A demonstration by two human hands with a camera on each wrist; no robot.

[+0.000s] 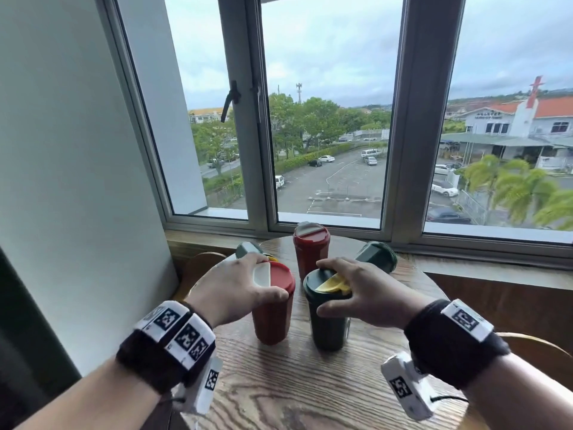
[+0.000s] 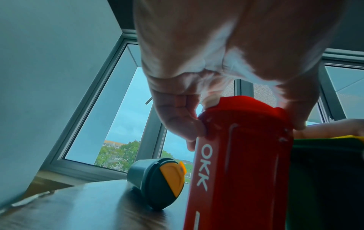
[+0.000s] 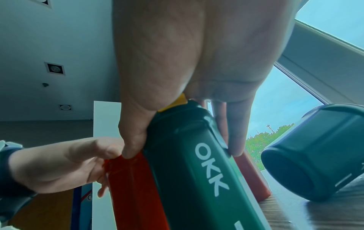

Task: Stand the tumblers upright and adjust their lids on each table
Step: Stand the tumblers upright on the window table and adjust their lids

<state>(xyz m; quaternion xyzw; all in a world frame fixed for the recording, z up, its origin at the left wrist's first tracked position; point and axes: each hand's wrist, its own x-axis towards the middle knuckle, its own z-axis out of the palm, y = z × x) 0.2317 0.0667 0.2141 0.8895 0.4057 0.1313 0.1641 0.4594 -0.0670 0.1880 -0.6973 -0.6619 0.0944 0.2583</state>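
Observation:
Two tumblers stand upright side by side on the round wooden table [image 1: 294, 383]. My left hand [image 1: 242, 290] grips the red lid of the near red tumbler [image 1: 273, 318] [image 2: 240, 163] from above, thumb at the front rim. My right hand [image 1: 356, 290] grips the lid of the dark green tumbler [image 1: 327, 324] [image 3: 197, 163], covering part of its yellow flap [image 1: 331, 285]. A second red tumbler [image 1: 311, 249] stands upright behind them. Two green tumblers lie on their sides: one at the back left [image 1: 248, 250] [image 2: 157, 182], one at the back right [image 1: 376, 256] [image 3: 315, 151].
The window sill [image 1: 496, 268] and window frame run just behind the table. A white wall [image 1: 62, 181] closes the left side. Wooden chair backs [image 1: 201, 265] stand at the table's left and right edges. Bare tabletop lies in front of the two held tumblers.

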